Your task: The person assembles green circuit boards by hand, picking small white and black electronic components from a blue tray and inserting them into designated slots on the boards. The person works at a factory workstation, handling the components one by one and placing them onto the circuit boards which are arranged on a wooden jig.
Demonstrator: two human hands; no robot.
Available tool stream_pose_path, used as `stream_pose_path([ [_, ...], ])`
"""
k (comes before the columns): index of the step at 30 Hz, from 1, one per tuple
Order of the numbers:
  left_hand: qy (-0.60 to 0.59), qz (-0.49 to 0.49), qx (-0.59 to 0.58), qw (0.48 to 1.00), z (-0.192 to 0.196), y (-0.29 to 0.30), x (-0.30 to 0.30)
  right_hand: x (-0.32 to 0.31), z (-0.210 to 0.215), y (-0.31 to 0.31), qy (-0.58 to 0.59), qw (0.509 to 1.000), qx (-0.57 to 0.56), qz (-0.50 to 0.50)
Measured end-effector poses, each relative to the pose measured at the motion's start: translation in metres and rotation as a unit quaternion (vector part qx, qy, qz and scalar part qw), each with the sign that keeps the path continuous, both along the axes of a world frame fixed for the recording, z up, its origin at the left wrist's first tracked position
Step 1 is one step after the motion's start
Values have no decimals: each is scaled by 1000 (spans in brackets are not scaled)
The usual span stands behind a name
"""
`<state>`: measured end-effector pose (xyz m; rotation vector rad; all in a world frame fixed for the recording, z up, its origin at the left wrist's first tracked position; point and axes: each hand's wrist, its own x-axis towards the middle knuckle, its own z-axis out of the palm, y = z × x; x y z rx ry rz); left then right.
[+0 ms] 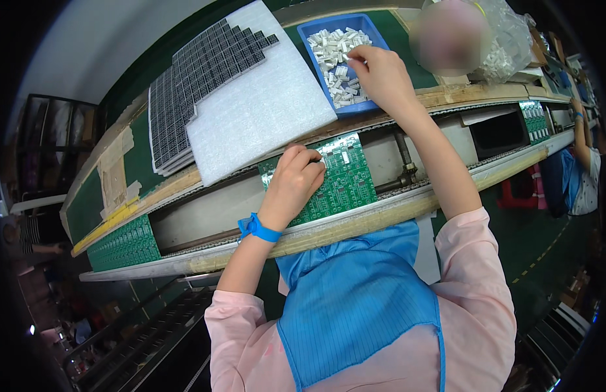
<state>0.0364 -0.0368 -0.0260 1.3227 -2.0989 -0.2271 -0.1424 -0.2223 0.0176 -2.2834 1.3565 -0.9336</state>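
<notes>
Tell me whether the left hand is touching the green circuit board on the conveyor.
Touching. In the head view the left hand lies directly on the green circuit board, fingers curled and pressing at its upper left area with no gap visible.

A circuit board lies on the conveyor rails directly in front of the person. The left hand rests on the board's left part. Behind the rails, on the bench, a tray holds small parts; the right hand reaches into the tray's right side. Left of the tray lies a foam sheet, with a stack of dark gridded panels partly under it and to its left. Another board sits on the rails far to the left, and a further board far to the right.
</notes>
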Motion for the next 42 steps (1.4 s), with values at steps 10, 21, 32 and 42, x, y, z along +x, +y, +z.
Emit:
stream_pose_path([
  [10,72,-11,21,997,-15,1,11,-50,6,96,-199,966,152,60],
  [21,-1,2,27,1000,0,1,2,-65,-35,163,-133,939,271,163],
  [32,10,467,105,878,33,126,128,-75,-49,163,-284,893,324,128],
  [42,-81,664,306,677,-15,189,258,-76,-41,160,-180,918,318,155],
])
